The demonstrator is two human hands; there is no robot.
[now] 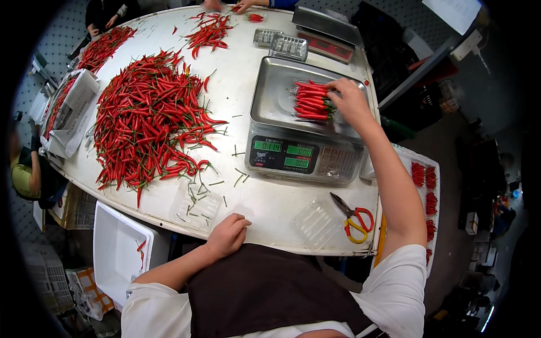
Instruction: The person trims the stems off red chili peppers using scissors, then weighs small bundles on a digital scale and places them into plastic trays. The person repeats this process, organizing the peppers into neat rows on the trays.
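A clear plastic tray of red chili peppers (312, 101) rests on the steel pan (274, 91) of a digital scale (304, 158). My right hand (348, 99) is at the tray's right edge, fingers on the stem ends; whether it grips them I cannot tell. At the table's near edge my left hand (229, 234) rests with fingers curled and nothing visible in them. Scissors (353, 217) with red and yellow handles lie beside an unfilled clear tray (319, 224). Another clear tray (196, 207) has cut green stems on and about it. A large heap of red chilies (143, 122) covers the table's left part.
Behind the scale are stacked clear trays (288, 47) and a second scale (325, 42). A white foam box (122, 249) stands below the table's left edge; a foam tray with packed chilies (431, 203) is at right. Co-workers' hands (243, 6) are at the far edge.
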